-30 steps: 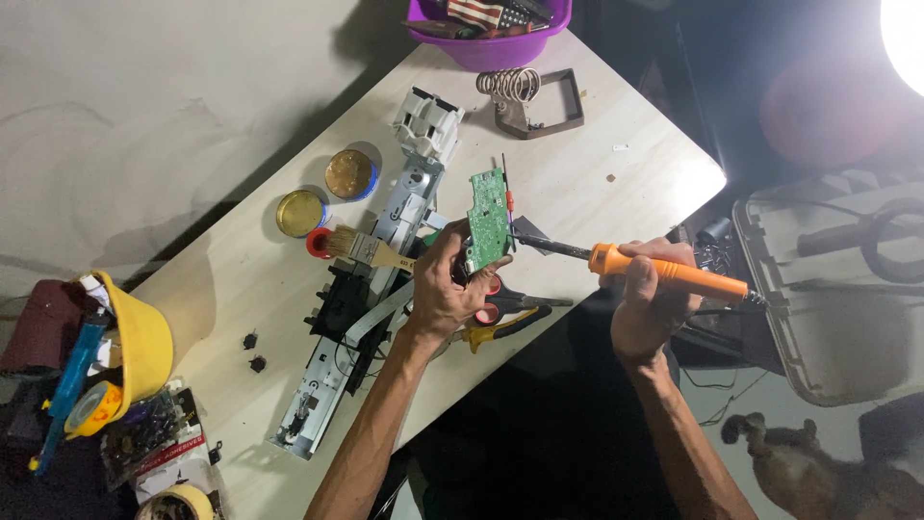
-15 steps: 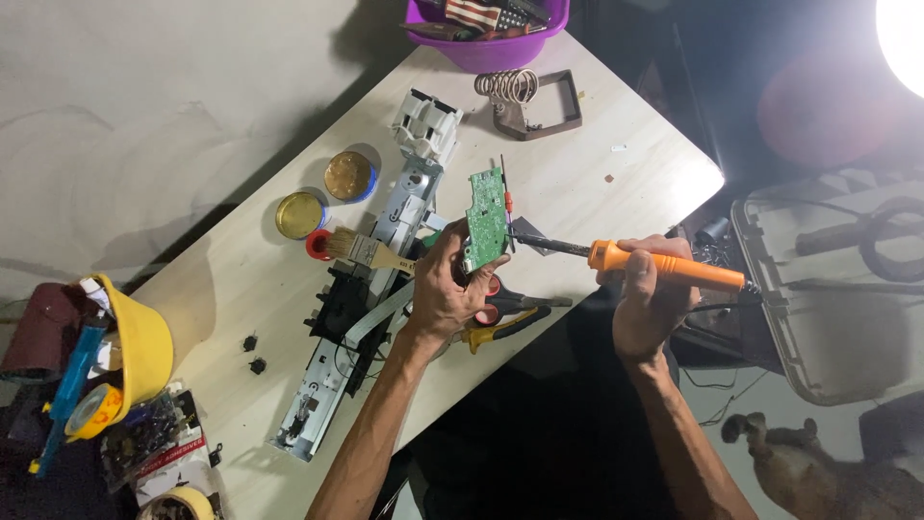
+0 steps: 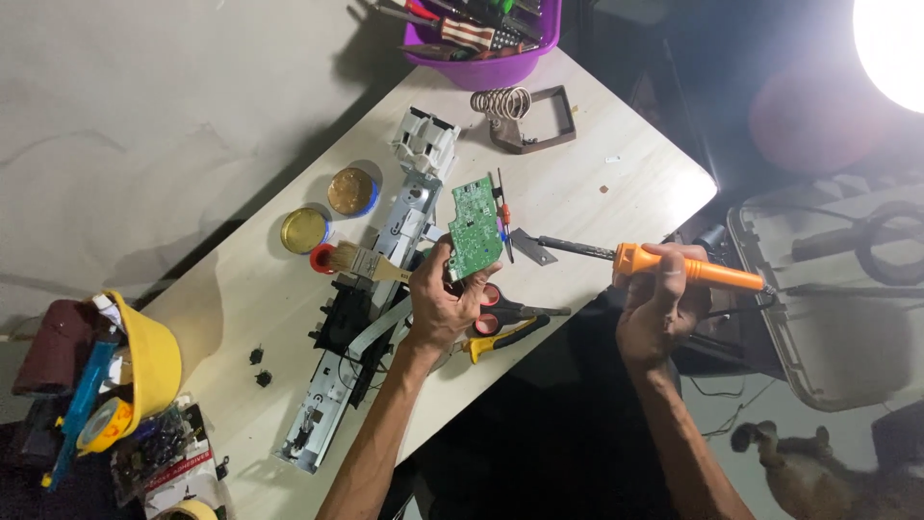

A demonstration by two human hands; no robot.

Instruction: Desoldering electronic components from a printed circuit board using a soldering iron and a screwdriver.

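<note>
Left hand [image 3: 445,306] pinches the green circuit board [image 3: 475,227] upright by its lower edge, right hand [image 3: 659,306] wrapped round the orange soldering iron [image 3: 643,260], tip just short of the board—brace wrists before contact; purple tub [image 3: 481,69] beyond holds tools, probably screwdrivers.

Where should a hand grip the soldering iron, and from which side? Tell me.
Grip the soldering iron on its orange handle, where the right hand wraps it from below. It lies level, with the bare metal tip pointing toward the green circuit board; keep fingers behind that shaft.
</note>
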